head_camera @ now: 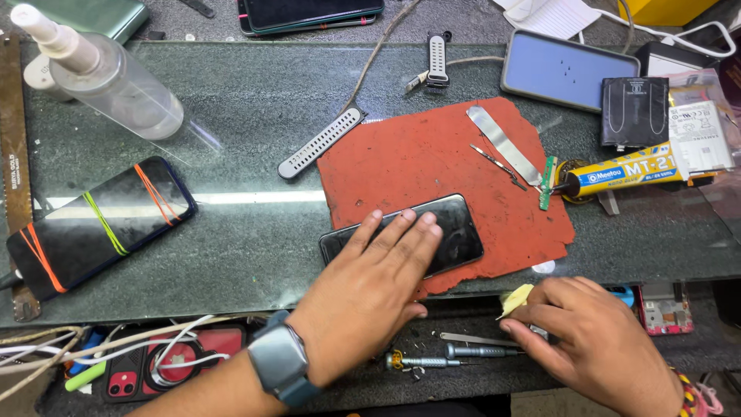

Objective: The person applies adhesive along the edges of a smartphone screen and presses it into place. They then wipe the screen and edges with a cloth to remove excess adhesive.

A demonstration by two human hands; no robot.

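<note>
Your left hand [376, 287] lies flat with its grip open, fingers spread over the black phone [455, 232], so the phone's near half is hidden beneath the palm. The phone rests on the red mat [417, 154], its far end sticking out past your fingertips. Your right hand [590, 336], off to the right of the phone at the tabletop [255, 108] edge, has its grip closed on a pale yellow piece [515, 299], mostly covered by the fingers. A small screwdriver [432, 361] lies between your hands.

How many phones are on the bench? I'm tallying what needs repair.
4, maybe more hidden: one under the left hand on the red mat, one rubber-banded phone at left, one dark phone at the top edge, one red phone bottom left.
</note>
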